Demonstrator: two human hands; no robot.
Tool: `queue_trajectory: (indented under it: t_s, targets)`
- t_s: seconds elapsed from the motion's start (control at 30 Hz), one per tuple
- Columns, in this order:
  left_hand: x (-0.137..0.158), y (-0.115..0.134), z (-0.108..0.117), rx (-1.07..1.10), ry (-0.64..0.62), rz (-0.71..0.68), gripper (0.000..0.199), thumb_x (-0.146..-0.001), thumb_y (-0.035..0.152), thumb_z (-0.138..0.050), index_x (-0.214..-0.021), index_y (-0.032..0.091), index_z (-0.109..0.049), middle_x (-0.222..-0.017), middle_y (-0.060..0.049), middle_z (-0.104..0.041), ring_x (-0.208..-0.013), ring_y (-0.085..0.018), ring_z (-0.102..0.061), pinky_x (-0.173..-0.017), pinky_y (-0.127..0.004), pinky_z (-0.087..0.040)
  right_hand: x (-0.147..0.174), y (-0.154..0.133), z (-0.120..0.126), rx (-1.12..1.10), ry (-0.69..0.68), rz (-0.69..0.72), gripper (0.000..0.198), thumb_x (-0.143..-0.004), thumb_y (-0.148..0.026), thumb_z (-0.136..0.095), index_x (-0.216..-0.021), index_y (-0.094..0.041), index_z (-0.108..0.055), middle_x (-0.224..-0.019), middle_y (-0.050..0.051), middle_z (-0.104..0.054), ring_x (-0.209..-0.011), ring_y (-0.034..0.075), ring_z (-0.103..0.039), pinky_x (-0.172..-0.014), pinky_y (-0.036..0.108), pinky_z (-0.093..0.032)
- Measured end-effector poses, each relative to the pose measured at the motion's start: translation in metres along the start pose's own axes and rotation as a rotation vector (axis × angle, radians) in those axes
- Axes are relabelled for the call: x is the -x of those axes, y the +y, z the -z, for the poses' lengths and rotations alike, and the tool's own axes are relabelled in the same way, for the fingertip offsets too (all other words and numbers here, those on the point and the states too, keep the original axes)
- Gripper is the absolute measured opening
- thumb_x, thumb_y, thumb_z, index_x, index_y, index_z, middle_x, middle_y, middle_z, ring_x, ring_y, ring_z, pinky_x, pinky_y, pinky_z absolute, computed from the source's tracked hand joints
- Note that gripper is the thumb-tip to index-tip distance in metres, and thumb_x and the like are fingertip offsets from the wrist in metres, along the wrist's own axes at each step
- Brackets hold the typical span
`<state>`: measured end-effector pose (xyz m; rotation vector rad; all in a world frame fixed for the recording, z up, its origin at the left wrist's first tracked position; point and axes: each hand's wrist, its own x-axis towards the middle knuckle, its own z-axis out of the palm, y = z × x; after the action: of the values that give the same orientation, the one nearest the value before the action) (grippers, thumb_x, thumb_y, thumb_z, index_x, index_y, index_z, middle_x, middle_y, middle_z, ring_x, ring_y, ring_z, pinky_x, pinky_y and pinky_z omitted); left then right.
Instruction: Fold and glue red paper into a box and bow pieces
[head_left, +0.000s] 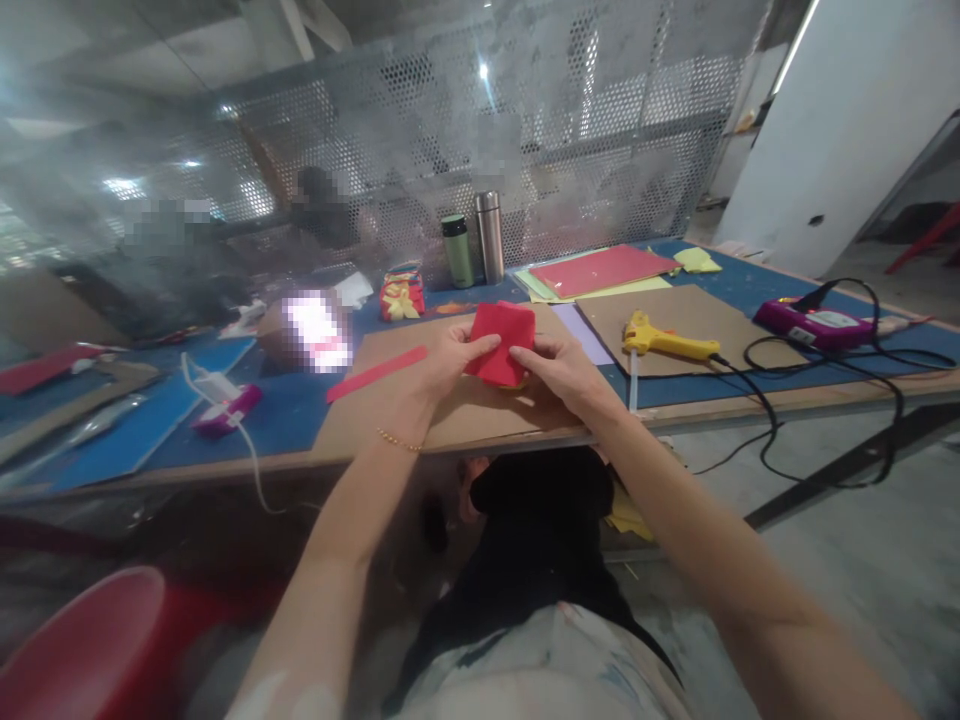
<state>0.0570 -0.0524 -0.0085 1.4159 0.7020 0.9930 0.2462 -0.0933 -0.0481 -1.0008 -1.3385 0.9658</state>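
Between both hands, just above the brown cardboard [420, 420], is a small red folded piece [504, 345] that looks like felt or paper. My left hand [454, 355] pinches its left side, thumb on top. On its right side my right hand [559, 368] grips it in the same way, with the thumb across the front. A bit of yellow shows under its lower edge. Left of my left hand, a red strip [377, 374] lies slantwise on the cardboard. A yellow glue gun [671, 342] with a clear glue stick lies to the right of my right hand.
Behind stand a green bottle [457, 252], a steel flask [490, 240] and a red-and-yellow pouch [403, 293]. Red sheets [604, 270] lie at the back right. Purple power boxes [817, 325] trail black cables on the right and a white one on the left. A red stool [90, 640] stands lower left.
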Motion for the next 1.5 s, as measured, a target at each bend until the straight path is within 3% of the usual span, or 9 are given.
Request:
queue_trajectory:
  t_s: [0.47, 0.57, 0.67, 0.77, 0.9, 1.07, 1.23, 1.33, 1.5]
  targets:
    - [0.0, -0.005, 0.001, 0.005, 0.055, -0.01, 0.034, -0.07, 0.037, -0.096, -0.09, 0.014, -0.082, -0.089, -0.009, -0.083, -0.073, -0.018, -0.074, -0.072, -0.03, -0.06, -0.003, 0.006, 0.0, -0.059, -0.042, 0.001, 0.044, -0.078, -0.064, -0.083, -0.09, -0.021, -0.082, -0.086, 0.006, -0.081, -0.078, 0.024, -0.075, -0.074, 0.036, -0.061]
    - [-0.012, -0.01, 0.009, -0.022, 0.205, -0.055, 0.035, -0.067, 0.037, -0.097, -0.088, 0.014, -0.08, -0.087, -0.008, -0.082, -0.077, -0.02, -0.075, -0.077, -0.032, -0.06, -0.006, 0.012, 0.001, 0.165, 0.086, 0.179, 0.043, -0.094, -0.063, -0.066, -0.098, -0.021, -0.077, -0.092, 0.009, -0.08, -0.083, 0.024, -0.073, -0.08, 0.039, -0.06]
    - [-0.019, -0.015, 0.015, -0.084, 0.361, -0.095, 0.035, -0.068, 0.037, -0.096, -0.087, 0.015, -0.078, -0.084, -0.007, -0.081, -0.08, -0.02, -0.074, -0.079, -0.033, -0.059, -0.003, 0.013, -0.007, 0.543, 0.17, 0.49, 0.037, -0.1, -0.049, -0.064, -0.122, -0.02, -0.073, -0.121, 0.016, -0.077, -0.106, 0.03, -0.07, -0.095, 0.046, -0.057]
    - [-0.021, -0.017, 0.014, -0.095, 0.328, -0.116, 0.037, -0.071, 0.043, -0.094, -0.089, 0.016, -0.077, -0.083, -0.006, -0.079, -0.082, -0.021, -0.073, -0.079, -0.033, -0.059, 0.003, 0.01, -0.02, 0.978, 0.089, 0.712, 0.043, -0.098, -0.033, -0.067, -0.139, -0.02, -0.067, -0.141, 0.02, -0.069, -0.126, 0.037, -0.06, -0.109, 0.053, -0.046]
    - [-0.021, -0.012, 0.008, -0.095, 0.272, -0.16, 0.04, -0.074, 0.052, -0.093, -0.083, 0.019, -0.073, -0.079, -0.002, -0.076, -0.083, -0.019, -0.071, -0.079, -0.03, -0.057, -0.004, 0.003, -0.028, 1.217, 0.063, 0.795, 0.033, -0.103, -0.019, -0.053, -0.13, -0.017, -0.072, -0.123, 0.019, -0.074, -0.113, 0.035, -0.06, -0.105, 0.049, -0.043]
    - [-0.024, -0.003, 0.02, 0.058, 0.192, -0.053, 0.066, -0.087, 0.083, -0.067, -0.091, 0.018, -0.076, -0.079, -0.009, -0.078, -0.08, -0.023, -0.076, -0.072, -0.032, -0.057, -0.046, -0.004, -0.015, 0.75, 0.155, 0.651, 0.023, -0.101, -0.029, -0.056, -0.101, -0.021, -0.077, -0.101, 0.014, -0.078, -0.096, 0.029, -0.065, -0.088, 0.042, -0.049]
    - [-0.028, -0.002, 0.033, -0.003, 0.458, -0.129, 0.045, -0.09, 0.062, -0.08, -0.103, 0.019, -0.076, -0.097, -0.008, -0.081, -0.071, -0.014, -0.072, -0.063, -0.023, -0.052, -0.071, -0.007, -0.013, -0.052, 0.099, 0.328, 0.043, -0.079, -0.064, -0.076, -0.093, -0.023, -0.074, -0.085, 0.002, -0.074, -0.075, 0.02, -0.066, -0.071, 0.035, -0.056]
    - [-0.023, 0.0, 0.028, 0.095, 0.314, -0.138, 0.045, -0.087, 0.057, -0.085, -0.114, 0.022, -0.075, -0.114, -0.008, -0.08, -0.083, -0.016, -0.075, -0.07, -0.026, -0.058, -0.068, -0.006, -0.016, -0.272, 0.083, 0.19, 0.053, -0.063, -0.065, -0.087, -0.093, -0.024, -0.072, -0.09, 0.001, -0.077, -0.071, 0.017, -0.066, -0.068, 0.033, -0.06]
    - [-0.01, 0.005, 0.017, 0.182, 0.095, -0.162, 0.062, -0.07, 0.063, -0.095, -0.11, 0.02, -0.078, -0.111, -0.011, -0.081, -0.094, -0.023, -0.077, -0.082, -0.035, -0.061, -0.062, -0.001, -0.015, -0.375, 0.088, 0.133, 0.055, -0.053, -0.057, -0.095, -0.09, -0.024, -0.072, -0.09, 0.001, -0.079, -0.071, 0.017, -0.07, -0.065, 0.032, -0.062]
